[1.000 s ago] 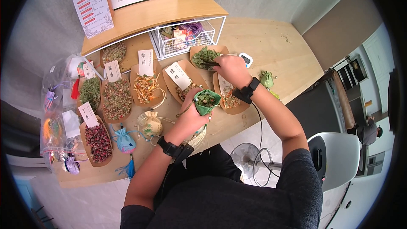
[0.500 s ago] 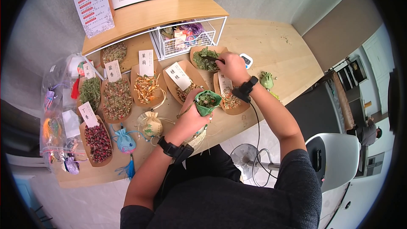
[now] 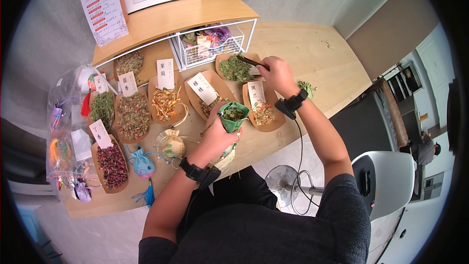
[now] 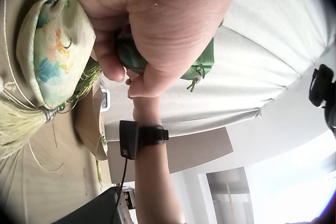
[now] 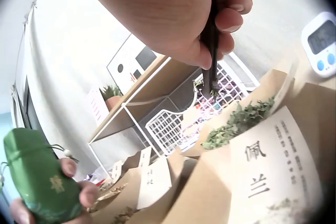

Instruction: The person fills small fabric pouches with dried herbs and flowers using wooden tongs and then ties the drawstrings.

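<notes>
My left hand (image 3: 215,142) grips a green drawstring pouch (image 3: 231,124) with its mouth spread upward and dried green herbs inside. Seen from the right wrist, the pouch (image 5: 39,182) has a pale emblem on its side. Black tongs (image 5: 210,45) are pinched between the thumb and fingers of my right hand (image 3: 279,76). Small green bits (image 5: 213,92) cling at their tips. Below the tongs lies a paper tray of dried green leaves (image 3: 234,70). A cream pouch with a painted pattern and tassel (image 4: 60,56) lies beside my left hand.
Labelled paper trays stand in a row, including orange petals (image 3: 166,103), twigs and dark red buds (image 3: 112,165). A wooden shelf (image 3: 181,12) with a white wire basket (image 3: 212,46) stands behind. A beige pouch (image 3: 172,145) and blue pouch (image 3: 141,163) lie near the front edge.
My right hand has raised the tongs out of the green leaves and drawn them to the right. The left hand with the green pouch has shifted slightly left in view.
</notes>
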A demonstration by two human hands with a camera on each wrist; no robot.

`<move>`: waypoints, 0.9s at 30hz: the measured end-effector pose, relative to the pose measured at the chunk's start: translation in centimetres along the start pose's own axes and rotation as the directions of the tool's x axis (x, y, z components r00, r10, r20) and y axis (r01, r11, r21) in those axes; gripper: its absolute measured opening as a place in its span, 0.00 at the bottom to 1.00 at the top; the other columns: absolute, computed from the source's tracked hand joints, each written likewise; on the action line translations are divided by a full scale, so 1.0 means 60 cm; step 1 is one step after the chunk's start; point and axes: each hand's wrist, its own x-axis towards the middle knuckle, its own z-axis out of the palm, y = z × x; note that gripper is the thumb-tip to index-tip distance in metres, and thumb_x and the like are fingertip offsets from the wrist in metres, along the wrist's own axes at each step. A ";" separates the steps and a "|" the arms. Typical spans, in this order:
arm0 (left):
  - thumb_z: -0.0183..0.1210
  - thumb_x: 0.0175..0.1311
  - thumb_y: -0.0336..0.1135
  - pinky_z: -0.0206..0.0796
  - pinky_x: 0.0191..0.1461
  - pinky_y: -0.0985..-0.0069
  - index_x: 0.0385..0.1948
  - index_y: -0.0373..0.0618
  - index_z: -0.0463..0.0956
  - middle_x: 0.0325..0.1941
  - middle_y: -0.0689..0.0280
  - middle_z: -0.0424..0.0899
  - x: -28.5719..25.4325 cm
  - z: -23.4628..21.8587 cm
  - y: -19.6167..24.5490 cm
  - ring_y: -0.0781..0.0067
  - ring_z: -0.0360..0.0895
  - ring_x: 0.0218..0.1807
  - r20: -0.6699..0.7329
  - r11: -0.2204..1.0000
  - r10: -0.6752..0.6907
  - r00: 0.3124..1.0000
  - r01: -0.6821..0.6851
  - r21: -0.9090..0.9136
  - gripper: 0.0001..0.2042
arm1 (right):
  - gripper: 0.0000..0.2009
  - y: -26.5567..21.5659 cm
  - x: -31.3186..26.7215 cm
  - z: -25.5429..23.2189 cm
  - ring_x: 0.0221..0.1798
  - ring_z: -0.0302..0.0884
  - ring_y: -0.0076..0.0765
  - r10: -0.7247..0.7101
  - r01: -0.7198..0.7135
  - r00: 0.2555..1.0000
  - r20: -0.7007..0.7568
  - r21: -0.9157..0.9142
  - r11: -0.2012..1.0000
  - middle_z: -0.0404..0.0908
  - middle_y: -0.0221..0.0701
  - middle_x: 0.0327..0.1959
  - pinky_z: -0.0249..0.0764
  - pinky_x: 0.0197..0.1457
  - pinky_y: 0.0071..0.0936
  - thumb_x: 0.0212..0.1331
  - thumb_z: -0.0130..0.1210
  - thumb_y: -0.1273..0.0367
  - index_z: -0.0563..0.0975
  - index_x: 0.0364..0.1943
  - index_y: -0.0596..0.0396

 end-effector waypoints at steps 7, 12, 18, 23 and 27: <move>0.76 0.52 0.32 0.72 0.61 0.68 0.61 0.40 0.71 0.53 0.63 0.83 0.002 0.001 -0.006 0.69 0.80 0.54 -0.049 0.996 0.067 0.997 -0.064 0.065 0.33 | 0.07 -0.106 -0.055 -0.119 0.28 0.79 0.38 -0.095 0.104 0.993 -0.065 0.167 0.980 0.81 0.38 0.28 0.74 0.33 0.32 0.58 0.69 0.72 0.84 0.35 0.61; 0.77 0.52 0.33 0.73 0.57 0.67 0.55 0.40 0.74 0.49 0.64 0.84 0.005 -0.001 -0.017 0.70 0.81 0.50 -0.059 0.992 0.071 0.996 -0.064 0.107 0.28 | 0.06 -0.159 -0.117 -0.168 0.26 0.79 0.40 -0.113 0.115 0.993 -0.021 0.260 0.959 0.80 0.37 0.26 0.74 0.30 0.34 0.57 0.69 0.72 0.84 0.34 0.59; 0.76 0.52 0.31 0.74 0.53 0.70 0.54 0.40 0.75 0.45 0.66 0.84 -0.001 0.000 0.012 0.73 0.80 0.46 -0.010 0.994 -0.106 0.994 0.106 0.001 0.27 | 0.07 -0.164 -0.153 -0.177 0.27 0.80 0.43 -0.261 0.236 0.962 0.078 0.234 0.943 0.80 0.35 0.27 0.75 0.31 0.37 0.54 0.68 0.72 0.84 0.36 0.56; 0.75 0.55 0.32 0.73 0.57 0.66 0.61 0.39 0.68 0.51 0.62 0.81 0.002 0.004 -0.001 0.65 0.80 0.52 -0.010 1.000 -0.018 1.000 0.018 0.022 0.32 | 0.11 -0.173 -0.129 -0.221 0.29 0.80 0.40 -0.452 0.464 0.869 0.204 -0.013 0.886 0.81 0.33 0.31 0.75 0.32 0.36 0.50 0.72 0.71 0.84 0.38 0.56; 0.74 0.54 0.29 0.71 0.60 0.66 0.63 0.40 0.65 0.54 0.61 0.78 -0.002 0.006 0.003 0.66 0.78 0.56 -0.007 0.994 -0.063 0.998 0.062 -0.085 0.34 | 0.09 -0.177 -0.104 -0.251 0.31 0.81 0.43 -0.456 0.472 0.873 0.171 -0.063 0.879 0.78 0.32 0.30 0.77 0.34 0.38 0.50 0.69 0.68 0.83 0.35 0.52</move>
